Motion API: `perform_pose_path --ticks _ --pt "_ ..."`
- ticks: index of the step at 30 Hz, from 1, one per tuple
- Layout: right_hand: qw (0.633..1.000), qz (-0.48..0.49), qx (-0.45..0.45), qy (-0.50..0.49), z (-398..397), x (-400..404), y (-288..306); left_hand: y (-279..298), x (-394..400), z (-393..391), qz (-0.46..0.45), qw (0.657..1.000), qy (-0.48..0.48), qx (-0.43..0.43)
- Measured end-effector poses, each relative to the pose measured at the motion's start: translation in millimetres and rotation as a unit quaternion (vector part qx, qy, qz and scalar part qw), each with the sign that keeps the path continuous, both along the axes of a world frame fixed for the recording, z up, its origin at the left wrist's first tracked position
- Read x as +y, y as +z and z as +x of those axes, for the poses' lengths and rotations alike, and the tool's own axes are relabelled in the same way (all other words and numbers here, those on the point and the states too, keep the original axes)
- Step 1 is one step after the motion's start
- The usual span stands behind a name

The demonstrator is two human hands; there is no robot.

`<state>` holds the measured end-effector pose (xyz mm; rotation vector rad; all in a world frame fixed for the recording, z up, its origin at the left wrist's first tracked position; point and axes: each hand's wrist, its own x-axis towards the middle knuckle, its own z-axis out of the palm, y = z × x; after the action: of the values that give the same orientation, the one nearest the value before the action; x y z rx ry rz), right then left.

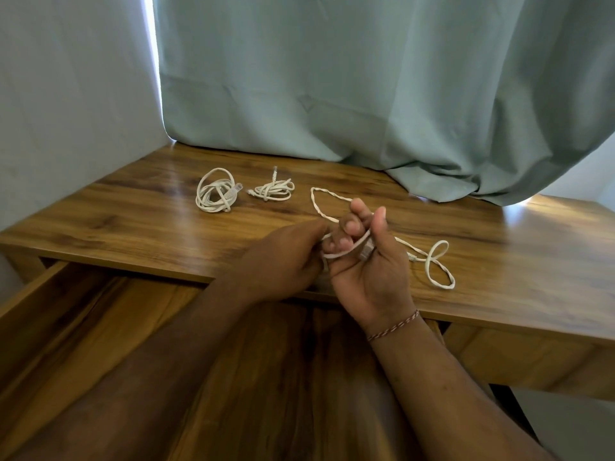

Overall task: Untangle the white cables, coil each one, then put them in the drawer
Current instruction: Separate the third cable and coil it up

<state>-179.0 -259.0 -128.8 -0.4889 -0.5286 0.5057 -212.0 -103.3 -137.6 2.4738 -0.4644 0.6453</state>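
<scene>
No legible text, label, brand, number or sign is found anywhere in the head view.

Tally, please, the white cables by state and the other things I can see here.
Coiled white cables on the desk: 2
Uncoiled white cable in both hands: 1
Open drawer: 1
Green curtain: 1
Total: 5
</scene>
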Motion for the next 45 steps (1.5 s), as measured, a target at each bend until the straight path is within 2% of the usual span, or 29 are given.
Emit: perform_pose_path --ticks 7,10,12,14,15,18,20,24,26,29,30,31,35,36,38,41,43,45 --pt "0.995 0.028 0.075 -0.064 -6 3 13 -19 -9 6 -0.088 0.996 -0.011 0.031" --pt "0.991 0.016 0.081 -0.105 -6 2 20 -10 -3 2 -0.161 0.98 -0.081 0.085" --pt "0.99 -0.008 0.074 -0.119 -9 8 23 -7 3 1 -0.192 0.971 -0.125 0.069" --pt "0.988 -0.03 0.074 -0.135 -17 14 26 -9 7 -1 -0.206 0.97 -0.124 0.036" --pt "0.985 -0.04 0.078 -0.151 -20 15 27 -11 7 -2 -0.189 0.976 -0.108 0.013" --pt "0.964 -0.095 0.055 -0.241 -19 14 31 -20 -3 -4 -0.061 0.995 -0.039 -0.074" --pt "0.933 -0.193 -0.006 -0.305 -13 14 25 -20 -8 -6 0.004 0.994 -0.015 -0.112" --pt "0.829 -0.395 -0.136 -0.371 -3 15 4 -12 -4 -7 0.107 0.986 -0.009 -0.131" --pt "0.769 -0.459 -0.204 -0.396 1 13 -4 -8 0 -9 0.127 0.985 -0.021 -0.115" --pt "0.646 -0.548 -0.313 -0.43 7 4 -9 0 5 -11 0.137 0.984 -0.025 -0.109" --pt "0.616 -0.566 -0.333 -0.435 9 -1 -8 4 6 -12 0.139 0.983 -0.022 -0.117" --pt "0.605 -0.577 -0.339 -0.432 12 -5 -6 7 9 -11 0.141 0.981 -0.019 -0.128" --pt "0.645 -0.6 -0.311 -0.356 21 -13 -3 17 22 -10 0.118 0.976 0.002 -0.185" --pt "0.67 -0.597 -0.3 -0.323 20 -13 -1 18 26 -10 0.106 0.974 0.012 -0.199" --pt "0.754 -0.56 -0.26 -0.223 13 -10 2 19 31 -10 0.081 0.972 0.023 -0.22" --pt "0.869 -0.436 -0.215 -0.092 -1 -8 8 21 33 -12 0.054 0.971 0.017 -0.233" --pt "0.906 -0.363 -0.215 -0.04 -1 -7 7 20 31 -11 0.053 0.968 0.025 -0.242" --pt "0.919 -0.332 -0.213 0.008 1 -7 5 18 28 -9 0.049 0.965 0.035 -0.255"
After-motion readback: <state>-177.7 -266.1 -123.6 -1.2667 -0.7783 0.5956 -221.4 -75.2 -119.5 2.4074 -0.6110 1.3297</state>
